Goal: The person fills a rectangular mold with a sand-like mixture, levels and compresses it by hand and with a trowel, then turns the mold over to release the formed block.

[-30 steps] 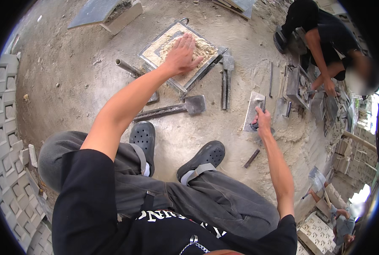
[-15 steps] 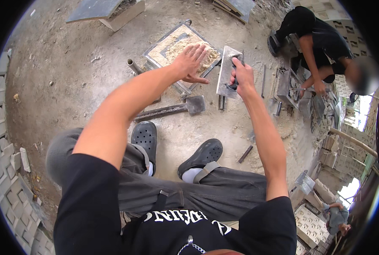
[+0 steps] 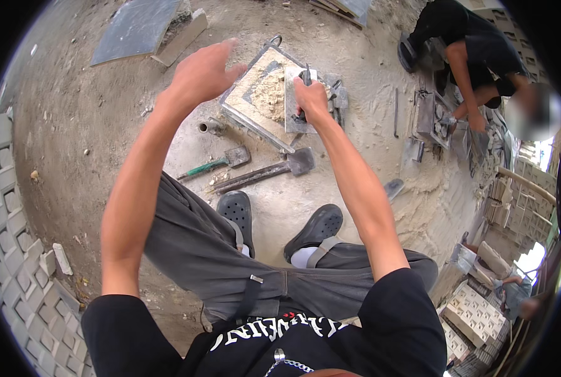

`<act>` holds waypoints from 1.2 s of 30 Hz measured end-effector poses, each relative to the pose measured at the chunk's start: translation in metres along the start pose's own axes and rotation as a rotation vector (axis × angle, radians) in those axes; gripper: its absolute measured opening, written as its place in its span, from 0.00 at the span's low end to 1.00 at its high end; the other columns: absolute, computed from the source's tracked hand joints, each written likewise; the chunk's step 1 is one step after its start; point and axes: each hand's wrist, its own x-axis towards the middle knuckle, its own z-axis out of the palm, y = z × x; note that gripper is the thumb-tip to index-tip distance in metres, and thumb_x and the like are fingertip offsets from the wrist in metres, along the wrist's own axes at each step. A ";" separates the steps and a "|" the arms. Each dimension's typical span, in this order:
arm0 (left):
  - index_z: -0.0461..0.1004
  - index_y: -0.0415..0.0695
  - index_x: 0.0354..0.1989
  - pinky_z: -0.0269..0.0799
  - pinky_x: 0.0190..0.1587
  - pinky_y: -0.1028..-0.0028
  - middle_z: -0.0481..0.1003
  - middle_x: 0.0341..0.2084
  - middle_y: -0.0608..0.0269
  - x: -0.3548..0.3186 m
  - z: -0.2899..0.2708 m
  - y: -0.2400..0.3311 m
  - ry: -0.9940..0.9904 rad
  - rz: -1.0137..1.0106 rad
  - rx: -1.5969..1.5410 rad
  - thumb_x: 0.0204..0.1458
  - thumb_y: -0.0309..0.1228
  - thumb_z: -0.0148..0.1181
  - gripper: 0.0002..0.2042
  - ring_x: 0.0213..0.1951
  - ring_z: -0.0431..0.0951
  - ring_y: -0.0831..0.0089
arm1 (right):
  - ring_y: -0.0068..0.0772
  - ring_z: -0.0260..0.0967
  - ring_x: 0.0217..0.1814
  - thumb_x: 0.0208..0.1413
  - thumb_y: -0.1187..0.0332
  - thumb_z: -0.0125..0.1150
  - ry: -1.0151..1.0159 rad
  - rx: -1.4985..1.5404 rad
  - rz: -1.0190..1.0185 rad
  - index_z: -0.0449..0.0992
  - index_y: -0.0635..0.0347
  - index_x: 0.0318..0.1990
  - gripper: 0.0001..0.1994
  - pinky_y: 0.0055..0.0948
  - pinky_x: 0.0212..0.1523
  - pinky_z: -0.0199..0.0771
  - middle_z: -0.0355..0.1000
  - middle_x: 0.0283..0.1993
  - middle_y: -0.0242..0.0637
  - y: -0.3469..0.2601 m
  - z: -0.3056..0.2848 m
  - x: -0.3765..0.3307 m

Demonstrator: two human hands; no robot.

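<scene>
A square metal-framed mould (image 3: pixel 247 119) lies on the ground in front of me, with pale, crumbly powder (image 3: pixel 269 95) heaped over its middle. My right hand (image 3: pixel 312 98) is closed around the handle of a flat rectangular plastering trowel (image 3: pixel 291 118). The trowel's plate lies over the right part of the mould and hides what is beneath it. Slightly blurred, my left hand (image 3: pixel 202 73) is raised beyond the mould's left corner. Its fingers are stretched out, and it holds nothing.
Near my shoes lie a long-handled hammer (image 3: pixel 261 174), a green-handled hammer (image 3: pixel 214 163) and a short pipe (image 3: pixel 210 127). Grey boards (image 3: pixel 132 31) lean at the far left. On the right, another person (image 3: pixel 475 50) crouches over a metal box mould (image 3: pixel 430 119). Patterned blocks (image 3: pixel 16 245) line the left side.
My left hand has moved off the powder, out to the left. The trowel in my right hand has come left, from beside the mould to over its right part.
</scene>
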 end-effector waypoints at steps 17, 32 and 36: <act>0.73 0.43 0.55 0.72 0.52 0.61 0.78 0.50 0.55 0.069 0.007 -0.030 0.378 -0.017 -0.293 0.56 0.45 0.57 0.23 0.51 0.77 0.55 | 0.32 0.66 0.11 0.60 0.54 0.56 -0.177 -0.342 -0.077 0.73 0.66 0.27 0.20 0.35 0.15 0.66 0.69 0.15 0.38 -0.044 -0.001 -0.005; 0.74 0.45 0.53 0.73 0.51 0.62 0.79 0.47 0.57 0.063 0.001 -0.026 0.430 -0.022 -0.356 0.55 0.44 0.58 0.21 0.49 0.79 0.58 | 0.32 0.65 0.11 0.60 0.56 0.57 -0.196 -0.364 -0.051 0.73 0.69 0.27 0.21 0.35 0.14 0.65 0.68 0.15 0.39 -0.015 0.038 -0.002; 0.74 0.45 0.53 0.74 0.51 0.62 0.79 0.47 0.58 0.062 0.003 -0.023 0.413 -0.002 -0.391 0.56 0.44 0.58 0.21 0.49 0.79 0.58 | 0.30 0.63 0.10 0.60 0.55 0.57 -0.196 -0.325 -0.053 0.72 0.69 0.24 0.22 0.34 0.13 0.63 0.64 0.13 0.35 -0.018 0.035 0.002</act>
